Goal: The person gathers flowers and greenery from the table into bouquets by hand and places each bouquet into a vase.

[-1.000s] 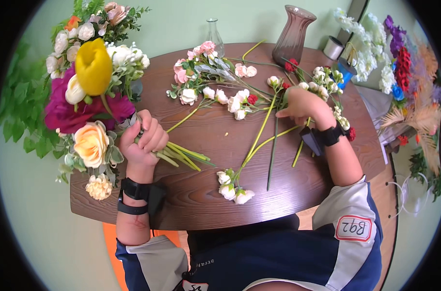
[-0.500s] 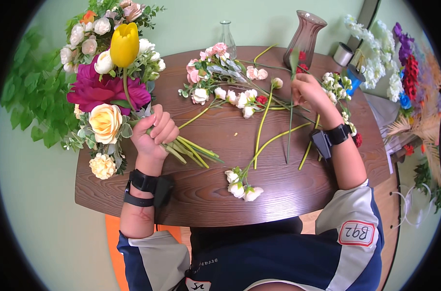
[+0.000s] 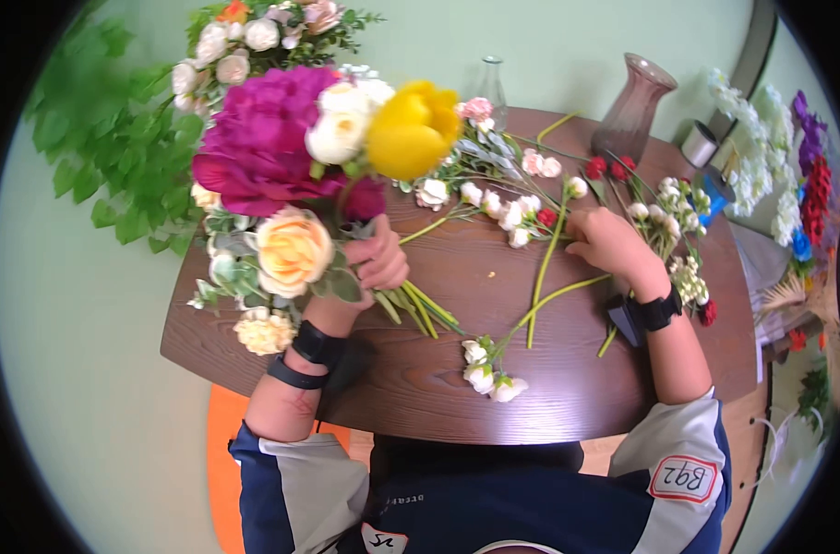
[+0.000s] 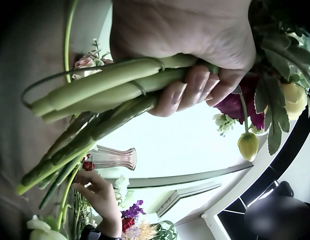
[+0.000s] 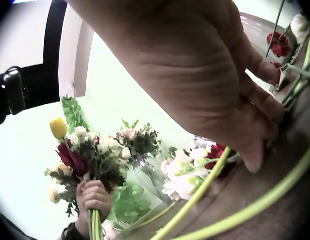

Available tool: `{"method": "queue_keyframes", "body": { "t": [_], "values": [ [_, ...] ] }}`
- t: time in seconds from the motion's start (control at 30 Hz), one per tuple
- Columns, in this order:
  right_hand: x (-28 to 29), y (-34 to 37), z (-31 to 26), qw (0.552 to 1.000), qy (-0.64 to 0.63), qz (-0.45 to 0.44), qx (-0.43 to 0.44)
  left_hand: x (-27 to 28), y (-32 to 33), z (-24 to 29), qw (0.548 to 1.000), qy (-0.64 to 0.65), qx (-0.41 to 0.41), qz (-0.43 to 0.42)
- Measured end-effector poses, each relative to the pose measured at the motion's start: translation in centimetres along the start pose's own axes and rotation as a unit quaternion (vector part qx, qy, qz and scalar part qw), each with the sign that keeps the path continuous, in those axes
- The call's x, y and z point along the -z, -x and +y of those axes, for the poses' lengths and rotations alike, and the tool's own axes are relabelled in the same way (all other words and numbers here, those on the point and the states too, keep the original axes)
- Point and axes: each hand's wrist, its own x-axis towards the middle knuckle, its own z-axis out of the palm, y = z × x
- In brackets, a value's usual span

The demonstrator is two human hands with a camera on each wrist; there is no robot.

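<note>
My left hand [image 3: 378, 258] grips a mixed bouquet of artificial flowers by its gathered green stems [image 4: 110, 82]. In it are a large magenta bloom [image 3: 263, 138], a yellow tulip [image 3: 411, 131], white blooms [image 3: 337, 134] and a peach rose [image 3: 294, 251]. The bouquet is held up over the table's left side, flowers up and stem ends down to the right. My right hand [image 3: 614, 245] reaches low over loose stems on the right side, its fingers bent downward and spread in the right wrist view. Close by it lie a white-flowered stem [image 3: 547, 268] and small white blossoms [image 3: 669, 208].
A mauve glass vase [image 3: 628, 111] and a slim clear bottle [image 3: 494, 92] stand at the back. Pink and white flowers [image 3: 475, 111] lie mid-table, and a white sprig [image 3: 494, 374] near the front. A silver spool [image 3: 699, 143] sits back right.
The left hand has swung the bouquet to the right, with its flower heads tipped closer to the head camera. The right hand has lowered and let go of a dark green leafy stem.
</note>
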Motion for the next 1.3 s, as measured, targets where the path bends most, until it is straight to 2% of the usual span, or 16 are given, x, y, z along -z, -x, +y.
{"method": "queue_keyframes", "body": {
  "t": [0.13, 0.2, 0.27, 0.33, 0.37, 0.4, 0.47, 0.5, 0.63, 0.7, 0.8, 0.93, 1.07, 1.13, 1.2, 1.3],
  "values": [
    [0.5, -0.2, -0.5, 1.0, 0.015, -0.013, 0.014, 0.5, -0.2, -0.4, 0.999, -0.004, 0.018, -0.047],
    [1.2, -0.2, -0.3, 0.997, 0.016, 0.05, 0.059, 0.6, -0.3, -0.8, 0.996, 0.026, 0.017, -0.085],
    [2.7, -0.4, -0.4, 0.973, -0.025, 0.227, 0.036, 1.0, -0.6, -1.0, 0.991, 0.056, 0.013, -0.124],
    [2.9, -0.5, -0.2, 0.941, -0.097, 0.315, -0.076, 1.8, -0.8, -1.2, 0.983, 0.087, 0.007, -0.162],
    [3.0, -0.5, 0.0, 0.94, -0.105, 0.308, -0.099, 1.9, -1.8, -0.5, 0.958, 0.099, 0.035, -0.267],
    [3.1, -0.4, 0.3, 0.939, -0.112, 0.301, -0.123, 1.4, -1.2, -0.4, 0.958, 0.099, 0.034, -0.266],
    [2.6, -0.3, 0.9, 0.955, -0.058, 0.285, -0.065, -0.3, 0.2, 0.1, 0.997, 0.026, 0.052, -0.046],
    [2.5, -0.3, 1.0, 0.963, -0.003, 0.268, -0.007, 0.2, 0.1, -0.2, 0.997, 0.026, 0.036, -0.061],
    [2.7, -0.1, 1.1, 0.969, 0.028, 0.241, -0.035, 0.2, 0.1, -0.1, 0.997, 0.016, 0.026, -0.068],
    [3.0, -0.3, 1.4, 0.937, 0.001, 0.32, -0.139, 0.2, 0.0, -0.1, 0.998, -0.002, 0.022, -0.066],
    [3.3, -0.4, 1.2, 0.9, -0.099, 0.389, -0.17, -0.2, -0.2, -0.3, 0.998, -0.011, 0.007, -0.055],
    [3.1, -0.4, 2.5, 0.913, 0.037, 0.402, -0.068, 0.2, -0.4, -0.2, 0.998, -0.004, 0.022, -0.065],
    [3.6, -0.3, 1.7, 0.896, -0.076, 0.412, -0.146, -0.5, -0.1, 0.0, 0.999, -0.012, 0.022, -0.03],
    [3.7, -0.5, 3.0, 0.874, -0.098, 0.467, -0.091, -0.2, 0.1, -0.3, 0.999, 0.004, 0.022, -0.024],
    [5.0, -0.1, 3.3, 0.824, -0.386, 0.39, -0.143, 0.0, 0.1, -0.3, 1.0, 0.003, 0.011, -0.002],
    [6.2, 0.4, 4.8, 0.746, -0.546, 0.371, -0.086, -0.1, 0.0, -0.2, 1.0, 0.004, 0.008, -0.016]
  ]
}}
